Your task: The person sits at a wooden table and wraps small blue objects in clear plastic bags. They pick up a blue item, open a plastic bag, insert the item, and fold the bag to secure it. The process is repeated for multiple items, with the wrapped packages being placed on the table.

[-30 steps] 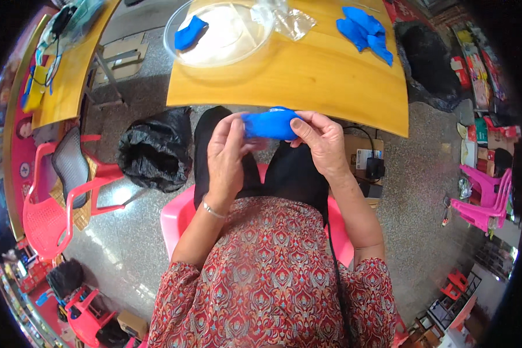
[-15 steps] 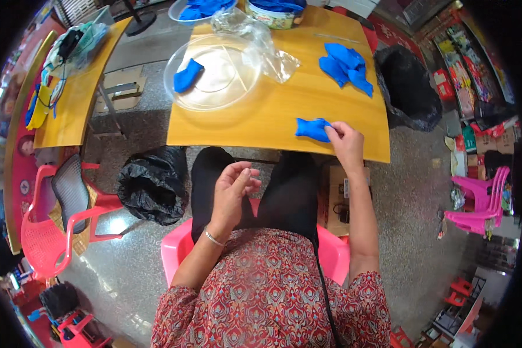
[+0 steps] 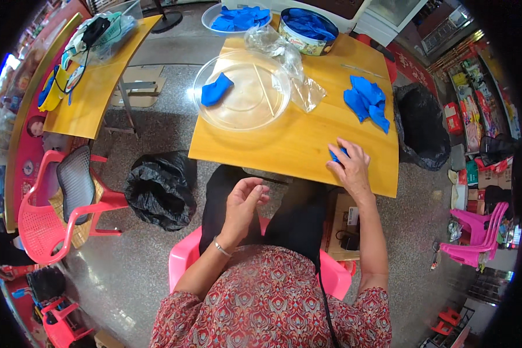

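My right hand (image 3: pixel 350 164) rests at the front right of the wooden table, its fingers curled over a small blue cloth piece (image 3: pixel 337 154). The hand covers most of that piece. Above my lap, my left hand (image 3: pixel 245 206) is loosely closed, thumb against the fingers, and no object shows in it. Another blue piece (image 3: pixel 216 90) lies in a round clear plastic tray (image 3: pixel 243 123) with a thin stick (image 3: pixel 264 90). Beyond my right hand, several blue pieces (image 3: pixel 366 101) form a loose pile.
At the table's far edge stand a clear basin (image 3: pixel 210 24) and a round tub (image 3: pixel 307 45), both holding blue pieces. A crumpled clear bag (image 3: pixel 309 94) lies beside the tray. Black-lined bins (image 3: pixel 159 188) flank the table. A side table (image 3: pixel 78 116) stands left.
The view has shifted, so the table sits lower and farther right. My right hand has gone from pinching the blue piece's end to covering it. My left hand's fingers have drawn closer together.
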The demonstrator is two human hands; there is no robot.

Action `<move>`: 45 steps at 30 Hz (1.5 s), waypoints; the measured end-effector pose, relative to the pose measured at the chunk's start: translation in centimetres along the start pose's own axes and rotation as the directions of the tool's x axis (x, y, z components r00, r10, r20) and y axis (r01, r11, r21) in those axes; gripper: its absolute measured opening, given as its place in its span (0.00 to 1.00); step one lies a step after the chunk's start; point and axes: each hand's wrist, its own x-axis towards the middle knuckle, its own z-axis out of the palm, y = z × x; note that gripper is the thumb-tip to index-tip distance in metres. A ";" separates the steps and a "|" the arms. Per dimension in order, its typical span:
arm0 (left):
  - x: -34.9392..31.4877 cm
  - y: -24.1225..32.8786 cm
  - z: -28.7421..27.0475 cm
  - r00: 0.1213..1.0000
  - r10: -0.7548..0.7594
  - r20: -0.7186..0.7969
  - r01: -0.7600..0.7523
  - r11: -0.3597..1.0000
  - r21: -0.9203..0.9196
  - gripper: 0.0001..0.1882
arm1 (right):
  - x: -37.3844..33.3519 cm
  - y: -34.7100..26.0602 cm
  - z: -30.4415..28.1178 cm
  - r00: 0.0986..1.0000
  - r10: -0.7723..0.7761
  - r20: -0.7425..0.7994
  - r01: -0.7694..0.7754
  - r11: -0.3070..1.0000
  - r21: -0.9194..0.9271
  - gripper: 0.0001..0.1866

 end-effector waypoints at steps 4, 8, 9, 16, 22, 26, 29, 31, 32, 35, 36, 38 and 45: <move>0.8 0.1 -0.5 1.000 0.014 -0.005 -0.014 1.000 -0.004 0.12 | 1.8 2.8 0.8 0.998 0.020 -0.065 -0.020 1.000 -0.002 0.25; 1.0 0.2 0.0 1.000 -0.010 0.000 0.010 1.000 -0.004 0.12 | 5.4 7.4 1.8 0.985 0.063 -0.162 -0.072 0.996 -0.046 0.24; 1.1 0.2 0.2 1.000 -0.018 0.000 0.018 1.000 0.001 0.12 | 6.3 8.5 1.9 0.979 0.086 -0.185 -0.098 0.993 -0.059 0.24; 1.9 -0.6 -0.2 0.999 0.015 -0.040 -0.013 0.999 0.046 0.11 | 14.2 1.7 2.1 0.915 -0.088 -0.393 0.090 0.996 -0.014 0.23; 1.8 -1.0 -0.1 0.999 -0.030 -0.025 0.030 1.000 0.001 0.11 | 24.7 -0.1 7.4 0.924 0.215 -0.317 -0.070 0.908 0.413 0.18; 1.9 -0.5 -0.4 0.999 -0.029 -0.041 0.027 0.998 -0.051 0.11 | 27.7 1.2 10.5 0.913 0.151 -0.379 -0.046 0.961 0.273 0.13; 1.9 0.2 -0.8 0.998 -0.006 -0.062 0.001 0.997 -0.079 0.10 | 27.3 1.4 9.6 0.894 0.369 -0.256 -0.156 0.790 0.593 0.12; 1.9 0.6 -0.5 0.998 0.008 -0.061 -0.013 0.995 -0.097 0.11 | 25.7 1.1 7.6 0.912 0.379 -0.157 -0.168 0.693 0.701 0.10; 1.9 0.7 -0.1 0.999 0.011 -0.047 -0.016 0.994 -0.105 0.11 | 25.0 2.1 6.7 0.922 0.359 -0.147 -0.122 0.628 0.768 0.10; 1.7 0.7 1.5 0.999 0.030 0.045 -0.026 0.994 -0.103 0.13 | 21.1 1.4 2.3 0.949 0.310 -0.048 -0.074 0.369 0.927 0.09; 1.6 0.7 2.1 0.996 0.034 0.082 -0.026 0.995 -0.095 0.14 | 19.5 0.8 1.0 0.947 0.322 -0.006 -0.084 0.265 0.961 0.10; 1.6 1.0 3.5 0.990 0.052 0.133 -0.033 0.990 -0.138 0.19 | 16.4 -0.5 -0.9 0.945 0.317 0.082 -0.093 0.020 0.995 0.10; 3.7 4.2 7.8 0.959 0.160 0.232 -0.076 0.939 -0.336 0.29 | 5.8 -6.0 -4.7 0.942 0.185 0.278 -0.156 -0.492 0.857 0.11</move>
